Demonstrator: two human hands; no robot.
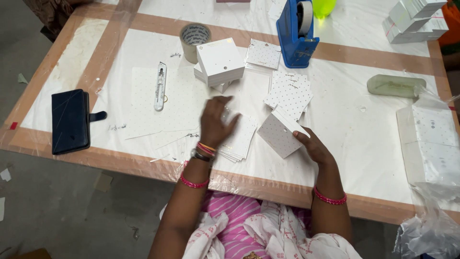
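One plastic-covered table (364, 124) carries one dark wallet case (70, 121) at its left edge, one blue tape dispenser (296, 36) at the far side and one roll of brown tape (194, 41) beside one tall stack of white square cards (220, 61). The right hand (314, 146) is clamped on one dotted card stack (279, 134), tilted near the front edge. The left hand (214, 122), blurred, fingers spread apart, rests on one fanned pile of cards (239, 139); one box cutter (160, 86) lies well apart.
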